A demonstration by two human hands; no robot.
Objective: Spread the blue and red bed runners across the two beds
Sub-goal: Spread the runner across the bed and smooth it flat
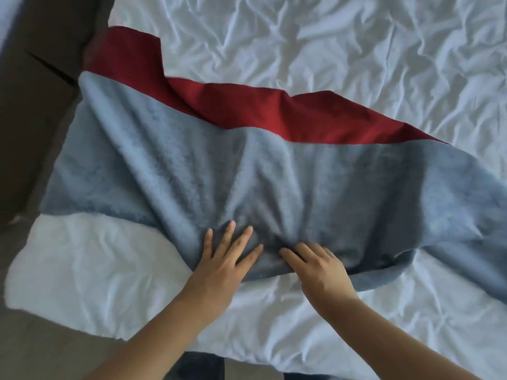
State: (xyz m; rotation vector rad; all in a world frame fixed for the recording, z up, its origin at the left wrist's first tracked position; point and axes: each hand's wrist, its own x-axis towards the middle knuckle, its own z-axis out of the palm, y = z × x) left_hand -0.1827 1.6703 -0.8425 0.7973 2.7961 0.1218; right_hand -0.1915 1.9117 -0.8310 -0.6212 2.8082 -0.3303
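the blue runner (pixel 192 165) lies across the bed (pixel 356 50) from 9 o'clock to 3 o'clock, with many folds that run together toward 6 o'clock. the red runner (pixel 247 105) is under it, and only its far strip shows, from 11 o'clock to 2 o'clock, with a wavy edge.

both hands are at 6 o'clock, on the near edge of the blue runner. the left hand (pixel 227 259) is flat, its fingers straight and spread, and it presses on the cloth. the right hand (pixel 321 270) is just beside it. its fingers are bent into the cloth and seem to pinch a fold, though this hand is a little blurred.

i judge the step to be the smoothing and straightening of the blue runner on this bed. the task is not far along: the runner is wrinkled, its right part slants toward 4 o'clock, and the red one is not yet laid out by itself. only one bed is clearly in view.

the next move, i think, needs the hands to go apart, toward 9 and 3 o'clock, and pull the near edge straight. the pull should be light, because the red runner below can slide with it.
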